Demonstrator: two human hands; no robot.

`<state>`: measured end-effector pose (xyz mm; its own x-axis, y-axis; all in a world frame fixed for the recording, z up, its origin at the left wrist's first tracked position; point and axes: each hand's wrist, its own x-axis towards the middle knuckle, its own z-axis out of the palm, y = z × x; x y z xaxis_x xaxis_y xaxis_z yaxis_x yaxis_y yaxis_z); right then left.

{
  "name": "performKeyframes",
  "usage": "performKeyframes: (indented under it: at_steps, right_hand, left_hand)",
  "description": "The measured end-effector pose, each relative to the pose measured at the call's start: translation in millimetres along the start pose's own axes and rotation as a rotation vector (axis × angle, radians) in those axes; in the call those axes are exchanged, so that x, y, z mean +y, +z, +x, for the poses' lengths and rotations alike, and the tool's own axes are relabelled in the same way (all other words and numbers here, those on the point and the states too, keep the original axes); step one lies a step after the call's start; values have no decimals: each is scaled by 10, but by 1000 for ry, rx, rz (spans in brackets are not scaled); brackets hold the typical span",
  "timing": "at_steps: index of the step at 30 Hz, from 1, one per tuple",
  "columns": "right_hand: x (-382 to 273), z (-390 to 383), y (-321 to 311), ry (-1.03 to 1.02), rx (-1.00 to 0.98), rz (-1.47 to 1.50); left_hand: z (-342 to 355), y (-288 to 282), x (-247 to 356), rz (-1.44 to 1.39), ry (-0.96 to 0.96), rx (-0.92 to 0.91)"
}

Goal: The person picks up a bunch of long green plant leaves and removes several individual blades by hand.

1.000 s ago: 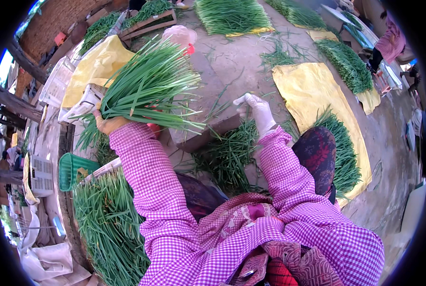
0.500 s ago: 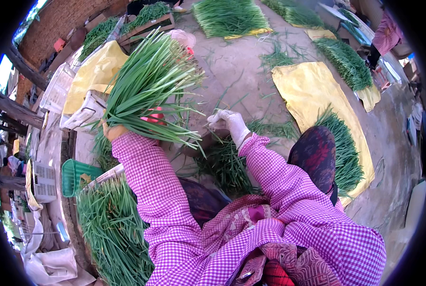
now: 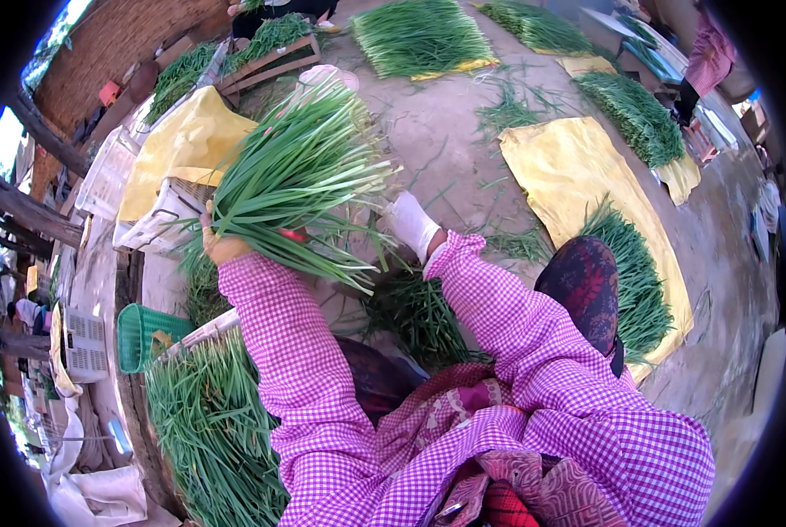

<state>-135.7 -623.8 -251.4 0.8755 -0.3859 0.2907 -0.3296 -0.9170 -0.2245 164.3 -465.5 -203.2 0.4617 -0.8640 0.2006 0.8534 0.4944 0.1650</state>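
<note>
My left hand is closed around a large bunch of long green leafy stalks with pale ends, held raised and fanning toward the right. My right hand, in a white glove, is at the bunch's pale ends, fingers bent and partly hidden, so their grip is unclear. Below my hands lies a dark heap of loose greens; more greens lie in a thick pile at my left.
Yellow sheets lie at the right, one bearing greens. A green basket and white crate with yellow cloth stand left. Stacks of greens lie ahead. Another person is at the upper right.
My gloved right hand has moved left and toward the bunch. The bunch in my left hand has shifted a little to the right.
</note>
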Motion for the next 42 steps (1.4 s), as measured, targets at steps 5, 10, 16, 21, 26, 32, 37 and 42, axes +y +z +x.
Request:
performKeyframes:
  at_steps: [5, 10, 16, 21, 26, 32, 37, 42]
  right_hand:
    - [104, -488, 99, 326, 115, 68]
    - [327, -658, 173, 645, -78, 147]
    - [504, -886, 295, 465, 6, 441]
    - [-192, -477, -252, 299, 129, 1015]
    - [-425, -397, -168, 498, 150, 1187]
    - [388, -839, 78, 710, -214, 679]
    - [206, -605, -243, 440, 446, 532]
    - [-158, -214, -494, 326, 645, 570]
  left_hand:
    - [-87, 557, -636, 364, 421, 578]
    - [40, 321, -464, 224, 508, 520]
    - [-143, 542, -306, 200, 542, 456]
    - [-149, 494, -306, 244, 533, 443]
    - [-121, 475, -406, 248, 523, 461]
    - [-87, 279, -180, 231, 480, 370]
    - [-122, 343, -241, 252, 476, 337]
    - [-123, 449, -255, 277, 482, 358]
